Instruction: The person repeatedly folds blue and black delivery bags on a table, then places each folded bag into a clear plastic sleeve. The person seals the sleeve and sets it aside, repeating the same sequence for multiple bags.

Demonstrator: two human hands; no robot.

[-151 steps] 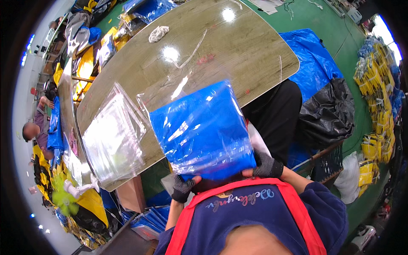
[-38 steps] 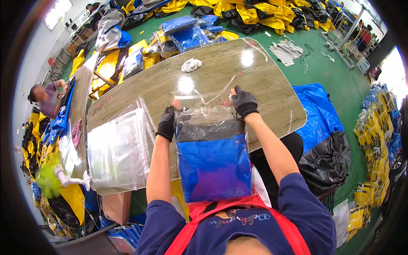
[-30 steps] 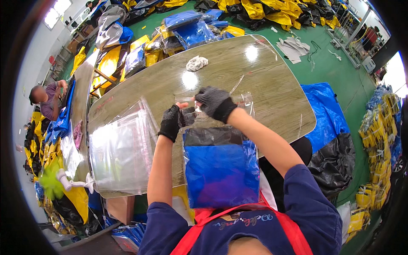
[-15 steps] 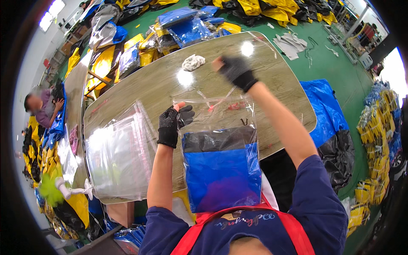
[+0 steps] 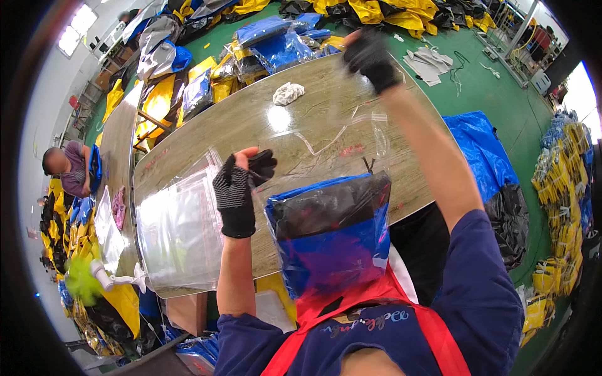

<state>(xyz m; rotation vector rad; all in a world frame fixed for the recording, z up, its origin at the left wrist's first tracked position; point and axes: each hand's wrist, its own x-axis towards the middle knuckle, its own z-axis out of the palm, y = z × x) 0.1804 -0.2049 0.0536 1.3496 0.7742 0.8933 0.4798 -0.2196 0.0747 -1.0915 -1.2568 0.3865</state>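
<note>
A clear plastic bag [image 5: 380,135] holds a folded blue and black piece of sheeting [image 5: 329,235], which rests tilted at the table's near edge against my front. Beside the bag's upper left side is my left hand [image 5: 243,188], in a black glove with the thumb bare. Its thumb and fingers stand apart, and I see nothing gripped between them. My right hand [image 5: 370,59], gloved likewise, is raised over the far right edge of the table. Motion smears its fingers, so whether it holds anything is hidden. A thin pale strip [image 5: 329,145] lies beyond the bag.
Flat clear bags [image 5: 179,219] are stacked on the left of the wood-patterned table [image 5: 238,135]. A crumpled white bundle [image 5: 288,94] lies near the far edge. Packed blue and yellow goods [image 5: 276,47] are heaped beyond. Another person [image 5: 75,166] is at a side table. Blue sheeting [image 5: 480,150] hangs right.
My right hand has moved up and right, away from the bag. My left hand has shifted slightly left. The filled bag has tilted, and its top has tipped up to the right.
</note>
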